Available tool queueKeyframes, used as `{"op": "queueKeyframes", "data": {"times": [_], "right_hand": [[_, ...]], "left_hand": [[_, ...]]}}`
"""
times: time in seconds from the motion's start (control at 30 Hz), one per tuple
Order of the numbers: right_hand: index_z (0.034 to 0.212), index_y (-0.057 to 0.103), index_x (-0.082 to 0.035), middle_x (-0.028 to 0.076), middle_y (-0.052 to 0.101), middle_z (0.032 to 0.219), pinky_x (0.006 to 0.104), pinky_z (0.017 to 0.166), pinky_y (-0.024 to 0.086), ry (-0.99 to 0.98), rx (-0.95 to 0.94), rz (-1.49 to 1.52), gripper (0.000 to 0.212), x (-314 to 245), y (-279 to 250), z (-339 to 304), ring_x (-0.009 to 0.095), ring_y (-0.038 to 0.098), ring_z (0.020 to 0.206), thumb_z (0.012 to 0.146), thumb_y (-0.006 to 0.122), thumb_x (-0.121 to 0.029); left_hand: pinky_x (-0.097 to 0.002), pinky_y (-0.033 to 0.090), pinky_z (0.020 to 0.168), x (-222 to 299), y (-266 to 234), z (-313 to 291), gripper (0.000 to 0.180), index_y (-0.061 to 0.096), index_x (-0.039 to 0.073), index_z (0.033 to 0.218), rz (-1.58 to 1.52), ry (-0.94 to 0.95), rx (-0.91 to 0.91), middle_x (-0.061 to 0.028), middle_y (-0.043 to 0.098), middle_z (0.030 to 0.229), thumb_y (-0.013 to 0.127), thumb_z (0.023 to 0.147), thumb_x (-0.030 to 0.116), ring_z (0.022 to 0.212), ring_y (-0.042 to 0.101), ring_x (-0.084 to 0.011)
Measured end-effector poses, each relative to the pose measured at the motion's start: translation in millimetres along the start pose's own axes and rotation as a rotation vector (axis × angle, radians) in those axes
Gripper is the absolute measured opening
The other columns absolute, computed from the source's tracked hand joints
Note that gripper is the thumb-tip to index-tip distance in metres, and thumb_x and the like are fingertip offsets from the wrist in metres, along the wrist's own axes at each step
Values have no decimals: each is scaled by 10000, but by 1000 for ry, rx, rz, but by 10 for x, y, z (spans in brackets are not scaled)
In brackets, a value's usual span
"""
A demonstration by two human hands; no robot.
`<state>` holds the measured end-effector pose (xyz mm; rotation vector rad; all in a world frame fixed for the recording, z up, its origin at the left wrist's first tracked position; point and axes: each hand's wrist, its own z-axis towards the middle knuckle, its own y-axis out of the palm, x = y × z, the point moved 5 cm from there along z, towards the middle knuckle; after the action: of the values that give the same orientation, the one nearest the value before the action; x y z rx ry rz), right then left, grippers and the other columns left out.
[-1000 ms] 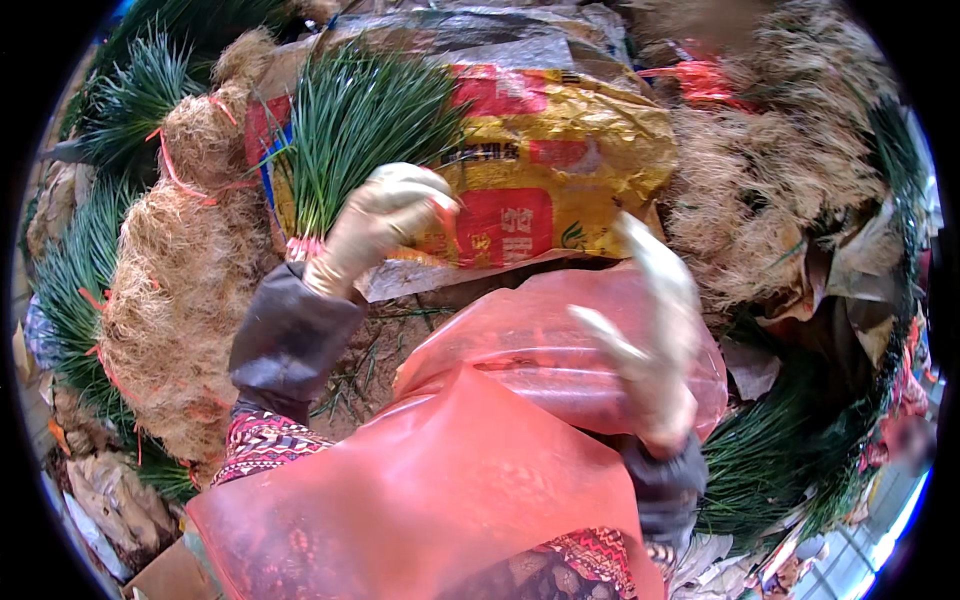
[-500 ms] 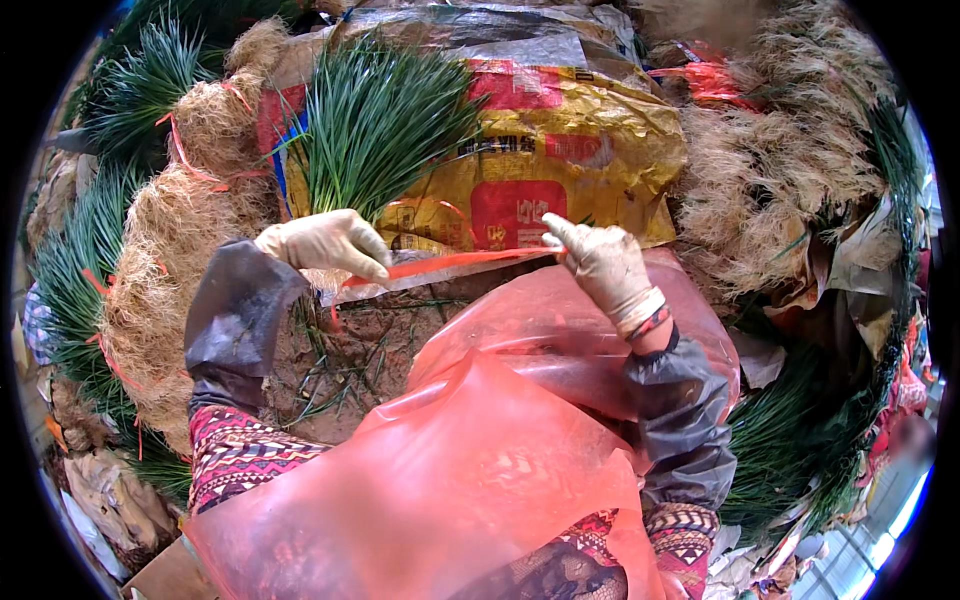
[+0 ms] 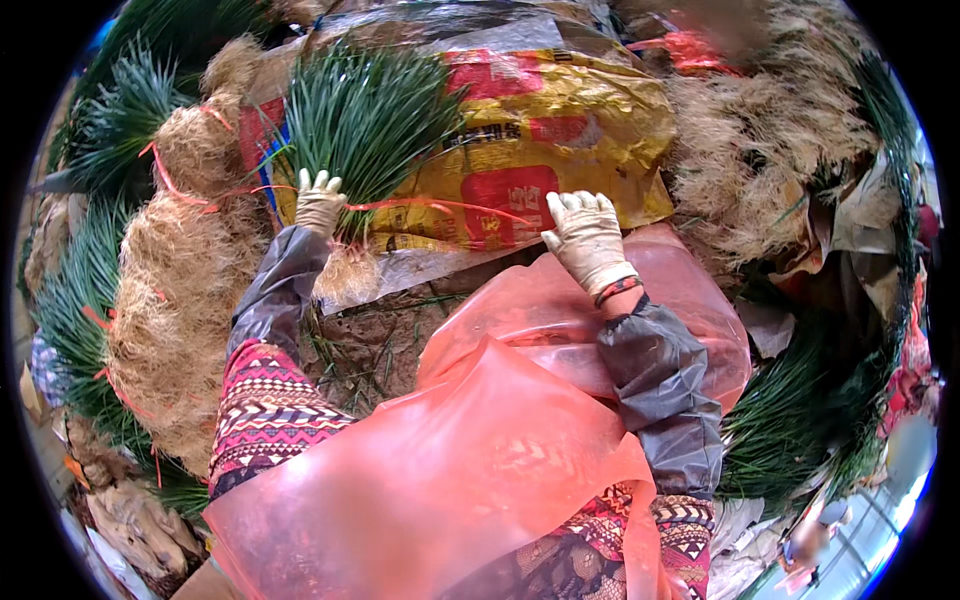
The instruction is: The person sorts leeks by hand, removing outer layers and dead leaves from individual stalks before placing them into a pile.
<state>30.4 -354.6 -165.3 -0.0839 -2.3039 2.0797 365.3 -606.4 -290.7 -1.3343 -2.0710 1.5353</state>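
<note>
- At the far left, bundles of green needle-like shoots [image 3: 110, 110] lay with matted, straw-coloured root masses [image 3: 185, 290], fibrous and rounded, tied with thin red string.
- Just right of those, the left hand [image 3: 320, 203], in a pale, soiled glove, was closed around the waist of a green bunch [image 3: 365, 120] whose stiff, fine blades fanned upward; its pale hairy roots [image 3: 350, 275] hung below the fist.
- A thin red string [image 3: 440, 207] ran taut from the bunch toward the right hand, across a crinkled, glossy yellow and red sack [image 3: 560, 130] lying flat beneath.
- The right hand [image 3: 587, 238], gloved alike, rested palm down at the sack's lower edge, fingers together and slightly curled; whether it pinched the string I could not tell.
- Both forearms wore grey, smooth sleeve covers over zigzag-patterned knit cuffs.
- A translucent orange plastic sheet [image 3: 450, 470], wrinkled and shiny, covered the lap below the hands.
- At the right lay more dry, feathery root clumps [image 3: 770, 140] and dark green shoots [image 3: 800, 420].
</note>
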Motion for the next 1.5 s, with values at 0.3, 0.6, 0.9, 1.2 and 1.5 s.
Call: {"op": "queueKeyframes", "data": {"times": [0.3,0.6,0.9,1.2,1.5], "right_hand": [[1191,593,-61,141,638,1066,412,869,472,239,313,379,427,527,-590,-727,301,601,1013,871,573,-343],[989,681,-124,64,677,981,340,768,501,1522,668,86,165,813,-744,-4562,263,640,861,884,617,-235],[783,639,-114,78,653,776,378,640,476,2103,108,321,309,1779,360,-5362,206,624,704,890,580,-398],[972,642,43,52,668,768,216,550,448,1407,1473,1475,219,1678,676,-5147,97,597,614,859,669,-143],[915,691,-71,-39,596,696,200,483,357,1323,1077,1679,201,1621,248,-4896,49,486,550,887,655,-267]], "left_hand": [[-465,280,1100,12,-489,3,600,419,148,1401,-789,345,372,-99,452,1402,622,837,156,1319,381,-285],[-288,414,1009,1224,-2594,36,403,495,-29,1314,-1610,181,396,-126,540,1306,438,949,131,1194,517,-201],[-298,482,903,5440,-4416,-1522,282,642,-3,1143,-1283,1437,-104,-144,666,1117,604,906,146,1003,637,-221],[-311,475,439,7436,-2573,-1310,341,602,9,1079,-1193,903,-1039,-110,669,767,588,921,311,523,615,-178],[-239,448,414,6804,-3233,-1710,257,596,31,1053,-1286,1029,-1230,-83,667,752,538,959,264,447,544,-120]]}}
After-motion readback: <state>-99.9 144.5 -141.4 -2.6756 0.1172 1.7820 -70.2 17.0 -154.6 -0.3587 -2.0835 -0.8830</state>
